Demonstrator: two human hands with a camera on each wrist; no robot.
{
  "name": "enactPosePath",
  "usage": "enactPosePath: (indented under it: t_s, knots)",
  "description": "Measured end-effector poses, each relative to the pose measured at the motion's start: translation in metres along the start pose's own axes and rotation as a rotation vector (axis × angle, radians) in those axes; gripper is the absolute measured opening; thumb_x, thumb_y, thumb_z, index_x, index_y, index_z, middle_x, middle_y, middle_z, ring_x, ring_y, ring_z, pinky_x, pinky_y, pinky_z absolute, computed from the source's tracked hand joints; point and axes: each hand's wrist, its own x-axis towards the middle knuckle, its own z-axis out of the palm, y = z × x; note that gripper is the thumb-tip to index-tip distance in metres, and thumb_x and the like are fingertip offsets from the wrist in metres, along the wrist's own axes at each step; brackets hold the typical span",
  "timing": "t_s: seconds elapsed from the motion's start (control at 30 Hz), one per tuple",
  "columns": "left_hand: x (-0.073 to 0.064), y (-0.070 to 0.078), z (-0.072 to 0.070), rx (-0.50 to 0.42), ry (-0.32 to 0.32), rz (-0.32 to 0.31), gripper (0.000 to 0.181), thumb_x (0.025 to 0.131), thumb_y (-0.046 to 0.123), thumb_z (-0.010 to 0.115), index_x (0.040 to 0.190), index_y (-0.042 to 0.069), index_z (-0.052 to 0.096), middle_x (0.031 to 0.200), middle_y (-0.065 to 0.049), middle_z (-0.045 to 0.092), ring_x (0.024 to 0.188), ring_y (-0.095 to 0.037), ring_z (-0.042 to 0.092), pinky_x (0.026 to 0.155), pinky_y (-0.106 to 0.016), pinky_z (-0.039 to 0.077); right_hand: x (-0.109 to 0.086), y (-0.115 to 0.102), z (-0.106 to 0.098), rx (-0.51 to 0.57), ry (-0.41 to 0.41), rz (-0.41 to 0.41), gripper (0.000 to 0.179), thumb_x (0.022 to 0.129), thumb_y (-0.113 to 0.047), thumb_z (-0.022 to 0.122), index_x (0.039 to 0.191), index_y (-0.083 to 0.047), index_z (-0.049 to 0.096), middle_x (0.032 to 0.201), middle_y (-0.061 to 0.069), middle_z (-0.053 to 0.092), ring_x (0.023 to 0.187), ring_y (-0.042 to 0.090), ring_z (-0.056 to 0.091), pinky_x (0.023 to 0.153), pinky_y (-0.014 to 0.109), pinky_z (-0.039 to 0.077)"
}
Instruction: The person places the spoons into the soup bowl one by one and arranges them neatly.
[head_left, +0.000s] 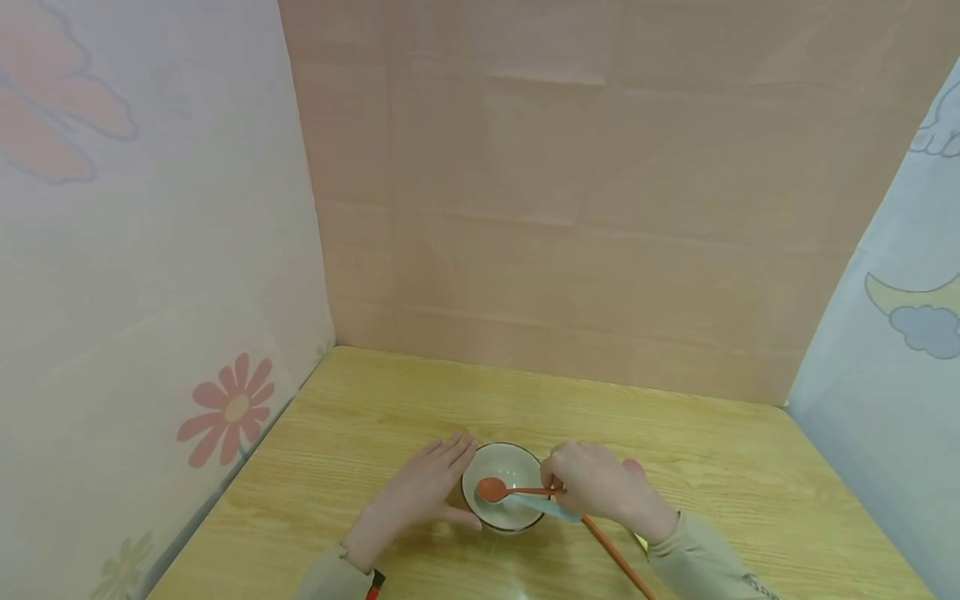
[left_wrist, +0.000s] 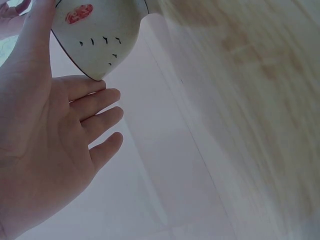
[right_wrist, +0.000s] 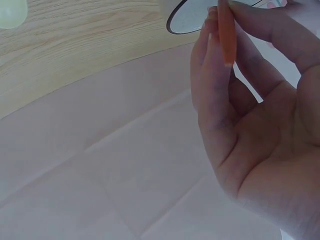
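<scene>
A pale bowl with a dark rim stands on the table, and its outside carries a red mark and small black strokes in the left wrist view. My left hand lies along the bowl's left side, fingers fairly straight, fingertips at the rim. Between thumb and fingers, my right hand pinches the handle of an orange spoon, whose head is over the bowl. The handle end shows in the right wrist view. A light blue utensil leans across the bowl's right rim; the right hand partly hides it.
On the wooden table, an orange stick-like handle lies right of the bowl. A pink piece and a yellow piece show beside the right hand and forearm. A red and black object sits by the left sleeve. Cloth-covered walls surround the table.
</scene>
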Motion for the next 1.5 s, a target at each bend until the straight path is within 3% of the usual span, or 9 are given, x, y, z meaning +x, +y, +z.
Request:
enactPosePath:
  t_s: [1.0, 1.17, 1.5]
  knots:
    - [0.0006, -0.0006, 0.0025, 0.016, 0.007, -0.001, 0.108, 0.077, 0.076, 0.060, 0.153, 0.003, 0.036, 0.159, -0.012, 0.039, 0.147, -0.029, 0.039, 0.119, -0.045, 0.039, 0.0041, -0.0030, 0.0059, 0.001, 0.032, 0.003, 0.021, 0.064, 0.003, 0.075, 0.065, -0.016, 0.067, 0.068, -0.009, 0.062, 0.060, -0.001, 0.046, 0.048, 0.014, 0.037]
    - [0.0002, -0.0007, 0.0020, 0.017, 0.005, -0.003, 0.108, 0.077, 0.076, 0.060, 0.153, 0.004, 0.036, 0.159, -0.013, 0.039, 0.148, -0.029, 0.038, 0.119, -0.045, 0.039, 0.0038, -0.0031, 0.0063, 0.001, 0.026, -0.001, 0.017, 0.068, -0.002, 0.079, 0.068, -0.016, 0.069, 0.068, -0.008, 0.063, 0.060, 0.000, 0.049, 0.049, 0.014, 0.038]
    - [0.0005, -0.0017, 0.0035, 0.017, 0.002, -0.002, 0.109, 0.077, 0.078, 0.058, 0.153, 0.004, 0.036, 0.159, -0.013, 0.039, 0.148, -0.029, 0.038, 0.119, -0.045, 0.039, 0.0008, -0.0009, 0.0029, 0.020, 0.028, 0.025, 0.018, 0.069, 0.002, 0.073, 0.070, -0.016, 0.070, 0.069, -0.008, 0.063, 0.060, -0.001, 0.043, 0.047, 0.015, 0.036]
